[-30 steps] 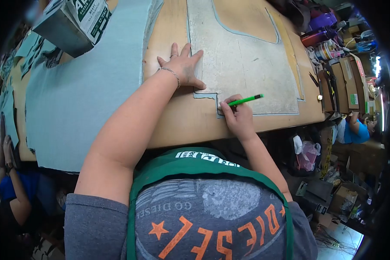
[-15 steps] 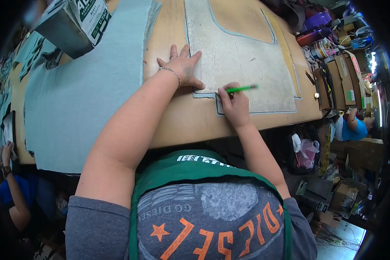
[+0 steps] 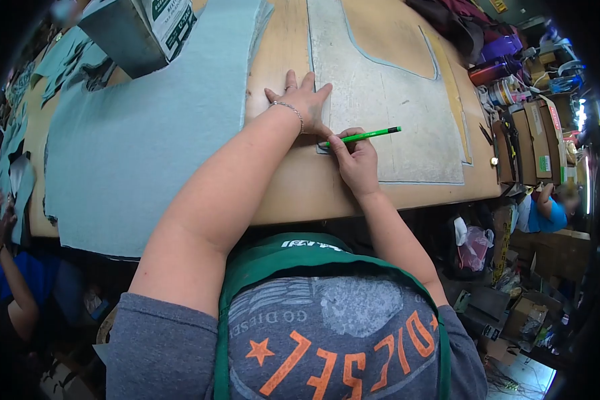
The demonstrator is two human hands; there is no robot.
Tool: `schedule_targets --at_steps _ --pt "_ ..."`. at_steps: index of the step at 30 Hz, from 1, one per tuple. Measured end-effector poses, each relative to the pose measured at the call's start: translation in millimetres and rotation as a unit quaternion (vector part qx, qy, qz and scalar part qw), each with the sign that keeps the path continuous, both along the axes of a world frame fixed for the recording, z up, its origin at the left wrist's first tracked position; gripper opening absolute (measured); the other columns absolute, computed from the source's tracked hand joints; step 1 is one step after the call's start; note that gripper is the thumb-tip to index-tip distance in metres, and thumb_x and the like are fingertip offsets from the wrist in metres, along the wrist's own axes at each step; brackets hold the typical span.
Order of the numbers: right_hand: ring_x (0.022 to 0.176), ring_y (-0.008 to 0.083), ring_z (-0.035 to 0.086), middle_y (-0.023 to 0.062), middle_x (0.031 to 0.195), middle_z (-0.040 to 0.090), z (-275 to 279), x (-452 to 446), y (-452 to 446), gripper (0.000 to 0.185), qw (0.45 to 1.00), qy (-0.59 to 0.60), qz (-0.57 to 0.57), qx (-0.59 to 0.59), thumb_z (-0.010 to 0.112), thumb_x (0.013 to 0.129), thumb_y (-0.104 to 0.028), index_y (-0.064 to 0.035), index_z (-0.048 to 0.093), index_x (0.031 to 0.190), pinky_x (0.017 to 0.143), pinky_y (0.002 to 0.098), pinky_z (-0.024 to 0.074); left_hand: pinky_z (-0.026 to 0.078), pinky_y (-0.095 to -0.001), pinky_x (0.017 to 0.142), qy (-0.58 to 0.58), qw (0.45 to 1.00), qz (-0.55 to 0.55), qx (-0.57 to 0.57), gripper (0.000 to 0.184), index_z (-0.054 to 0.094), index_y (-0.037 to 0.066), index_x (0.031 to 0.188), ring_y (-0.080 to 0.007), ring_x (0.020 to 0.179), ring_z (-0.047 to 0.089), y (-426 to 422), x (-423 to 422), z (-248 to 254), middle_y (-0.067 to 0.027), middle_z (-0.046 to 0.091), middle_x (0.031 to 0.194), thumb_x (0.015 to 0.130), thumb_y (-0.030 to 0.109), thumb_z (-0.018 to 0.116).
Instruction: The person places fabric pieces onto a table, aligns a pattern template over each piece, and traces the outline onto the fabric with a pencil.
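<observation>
My left hand lies with its fingers spread, partly on the left edge of a pale, worn pattern board and partly on the wooden table. Light-blue material borders the board. My right hand grips a green pencil, whose tip rests near the board's notched lower-left corner, close to my left thumb. The pencil's dark end points right. A large stack of light-blue fabric covers the table left of my left hand.
A metal container stands on the fabric at the upper left. Bottles, cardboard boxes and scissor-like tools line the right side. One person's arm shows at the far left, and another person at the far right.
My right hand with the pencil has moved up and then left along the notch, towards my left thumb. My left hand stays spread on the board's edge. The view has shifted slightly.
</observation>
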State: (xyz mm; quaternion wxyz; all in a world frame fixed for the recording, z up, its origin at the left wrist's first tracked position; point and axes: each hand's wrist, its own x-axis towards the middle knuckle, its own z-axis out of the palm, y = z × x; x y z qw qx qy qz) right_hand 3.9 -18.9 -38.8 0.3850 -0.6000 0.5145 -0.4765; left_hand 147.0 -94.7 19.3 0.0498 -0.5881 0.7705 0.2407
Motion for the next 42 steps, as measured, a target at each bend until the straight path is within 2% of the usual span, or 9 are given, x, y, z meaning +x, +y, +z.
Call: schedule_targets --at_steps 11,22,23,31,34,35,38,40,42 --pt "0.055 0.0076 0.049 0.0048 0.061 0.055 4.6 -4.8 2.4 0.015 0.996 0.069 -0.042 -0.024 0.062 0.080 -0.013 -0.0025 0.052 0.078 0.051 0.0229 0.0406 0.018 -0.0702 0.090 0.006 1.000 0.000 -0.002 0.103 0.021 0.027 0.134 -0.0398 0.130 0.002 1.6 0.4 0.8 -0.0092 0.008 0.143 0.050 0.053 0.074" --pt "0.053 0.0168 0.056 0.0107 0.059 0.056 23.3 -29.3 15.9 0.016 0.988 0.136 -0.069 -0.035 0.060 0.080 -0.014 -0.0028 0.049 0.077 0.051 0.0282 0.0435 0.018 -0.0707 0.090 -0.001 1.000 -0.004 -0.003 0.104 0.020 0.027 0.135 -0.0403 0.129 0.002 0.4 -1.0 -1.2 -0.0103 0.008 0.143 0.049 0.053 0.074" --pt "0.053 0.0176 0.057 0.0108 0.061 0.057 28.0 -33.9 23.3 0.016 0.976 0.207 -0.066 -0.002 0.060 0.080 -0.014 -0.0028 0.049 0.077 0.051 0.0279 0.0440 0.018 -0.0708 0.089 -0.003 1.000 -0.004 -0.004 0.104 0.020 0.027 0.135 -0.0404 0.129 0.002 0.9 -0.9 -1.1 -0.0104 0.008 0.143 0.049 0.053 0.074" --pt "0.053 0.0214 0.057 0.0121 0.061 0.056 22.9 -30.3 13.6 0.015 0.988 0.125 -0.069 -0.052 0.059 0.080 -0.015 -0.0032 0.049 0.080 0.050 0.0296 0.0439 0.019 -0.0709 0.089 -0.016 1.000 -0.005 -0.015 0.104 0.020 0.028 0.135 -0.0405 0.129 0.004 1.1 -3.3 -1.4 -0.0100 0.008 0.143 0.050 0.054 0.073" --pt "0.053 0.0217 0.056 0.0131 0.062 0.056 30.0 -36.3 25.4 0.015 0.979 0.195 -0.054 -0.004 0.059 0.080 -0.014 -0.0030 0.049 0.080 0.051 0.0300 0.0438 0.020 -0.0705 0.089 -0.023 1.000 -0.006 -0.013 0.104 0.019 0.028 0.135 -0.0404 0.129 0.004 0.6 -3.6 -1.4 -0.0096 0.008 0.143 0.050 0.054 0.073" --pt "0.055 0.0196 0.056 0.0119 0.062 0.055 27.7 -42.7 37.9 0.015 0.978 0.206 -0.036 -0.013 0.060 0.080 -0.014 -0.0029 0.050 0.080 0.052 0.0293 0.0434 0.020 -0.0704 0.089 -0.028 1.000 -0.007 -0.009 0.103 0.020 0.028 0.135 -0.0401 0.129 0.004 0.3 -4.1 0.5 -0.0096 0.008 0.143 0.051 0.054 0.073" --pt "0.056 0.0161 0.055 0.0095 0.062 0.055 6.6 -53.3 58.1 0.014 0.996 0.064 -0.053 -0.020 0.060 0.080 -0.014 -0.0033 0.050 0.079 0.052 0.0276 0.0426 0.020 -0.0700 0.090 -0.049 0.999 -0.004 -0.007 0.099 0.020 0.027 0.135 -0.0390 0.129 0.004 2.4 -6.0 2.9 -0.0095 0.007 0.143 0.054 0.052 0.072" --pt "0.056 0.0124 0.053 0.0075 0.062 0.055 6.7 -55.8 58.7 0.014 0.996 0.066 -0.052 -0.004 0.061 0.079 -0.013 -0.0035 0.051 0.079 0.053 0.0255 0.0419 0.019 -0.0696 0.090 -0.081 0.996 -0.019 -0.029 0.095 0.020 0.027 0.135 -0.0377 0.130 0.005 -0.1 -12.4 3.7 -0.0093 0.007 0.143 0.057 0.049 0.071" --pt "0.056 0.0110 0.051 0.0069 0.062 0.054 8.2 -56.5 58.0 0.014 0.998 0.047 -0.045 -0.001 0.061 0.079 -0.012 -0.0033 0.051 0.079 0.053 0.0245 0.0417 0.018 -0.0691 0.091 -0.114 0.982 -0.091 -0.121 0.090 0.021 0.026 0.135 -0.0363 0.131 0.005 7.4 -31.2 10.6 -0.0095 0.008 0.143 0.061 0.045 0.068"
